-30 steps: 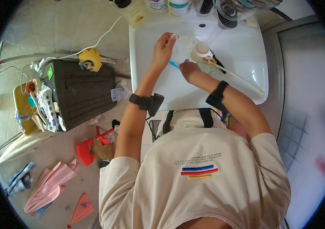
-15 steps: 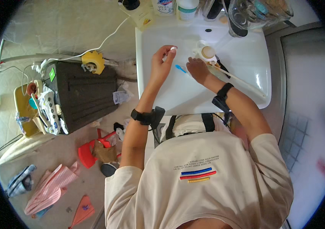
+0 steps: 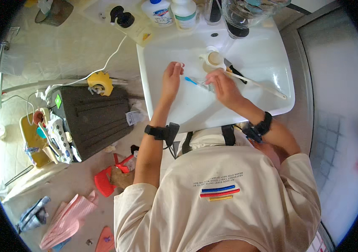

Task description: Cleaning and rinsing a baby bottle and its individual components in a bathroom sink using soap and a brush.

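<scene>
My left hand (image 3: 171, 80) is closed over the left part of a white sink (image 3: 145, 80), a small white piece (image 3: 182, 65) pinched at its fingertips. Its exact kind is too small to tell. To the right, my right hand (image 3: 226, 87) has its fingers bent together near the drain; what they hold, if anything, I cannot make out. Between the hands lies a slim stick with a blue end (image 3: 190, 80), its pale end reaching toward my right fingers. Beyond the right hand is a small round cream-coloured piece (image 3: 215, 59) on a white fitting.
In the basin, right of my right hand, are a black-handled knife (image 3: 240, 75) and a long white stick (image 3: 267, 88). White bottles (image 3: 184, 14) and a clear plastic bag (image 3: 250, 11) stand along the back. A dark box (image 3: 95, 115) is at the left.
My right hand has drawn back slightly toward me, its fingers now bent together. The left hand keeps its pinch on the small white piece. The whole view has shifted a little.
</scene>
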Motion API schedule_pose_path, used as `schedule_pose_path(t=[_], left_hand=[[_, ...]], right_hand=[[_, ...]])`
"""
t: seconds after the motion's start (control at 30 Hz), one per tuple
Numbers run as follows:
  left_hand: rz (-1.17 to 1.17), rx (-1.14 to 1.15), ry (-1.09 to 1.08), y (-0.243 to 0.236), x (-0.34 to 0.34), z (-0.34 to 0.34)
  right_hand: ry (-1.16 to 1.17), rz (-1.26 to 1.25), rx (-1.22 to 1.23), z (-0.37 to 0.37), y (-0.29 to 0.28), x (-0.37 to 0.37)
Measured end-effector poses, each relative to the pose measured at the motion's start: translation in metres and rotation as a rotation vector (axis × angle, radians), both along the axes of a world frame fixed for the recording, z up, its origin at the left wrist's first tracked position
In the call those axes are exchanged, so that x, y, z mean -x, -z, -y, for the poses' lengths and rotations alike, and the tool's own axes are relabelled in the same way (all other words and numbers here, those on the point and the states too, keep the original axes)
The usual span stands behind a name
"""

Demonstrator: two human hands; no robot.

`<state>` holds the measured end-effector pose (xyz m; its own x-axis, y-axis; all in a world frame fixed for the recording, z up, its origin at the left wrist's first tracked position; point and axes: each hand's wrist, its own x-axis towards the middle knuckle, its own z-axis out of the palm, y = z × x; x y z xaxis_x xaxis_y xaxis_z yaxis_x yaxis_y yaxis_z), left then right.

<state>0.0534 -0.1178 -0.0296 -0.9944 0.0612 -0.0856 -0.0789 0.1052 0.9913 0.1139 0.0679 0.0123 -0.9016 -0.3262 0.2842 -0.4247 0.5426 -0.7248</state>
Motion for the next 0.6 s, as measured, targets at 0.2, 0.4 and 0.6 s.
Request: schedule_pose_path(t=[0.2,0.4,0.6], left_hand=[[0.014,-0.148,0.155,-0.017,-0.002,-0.04],[0.007,-0.08,0.169,-0.04,0.004,-0.08],[-0.128,-0.031,0.238,-0.053,0.008,-0.096]], right_hand=[[0.362,0.129,0.841,-0.038,-0.044,0.017],[0.327,0.137,1.053,-0.048,-0.047,0.023],[0.194,0.448,0.754,-0.036,-0.038,0.018]])
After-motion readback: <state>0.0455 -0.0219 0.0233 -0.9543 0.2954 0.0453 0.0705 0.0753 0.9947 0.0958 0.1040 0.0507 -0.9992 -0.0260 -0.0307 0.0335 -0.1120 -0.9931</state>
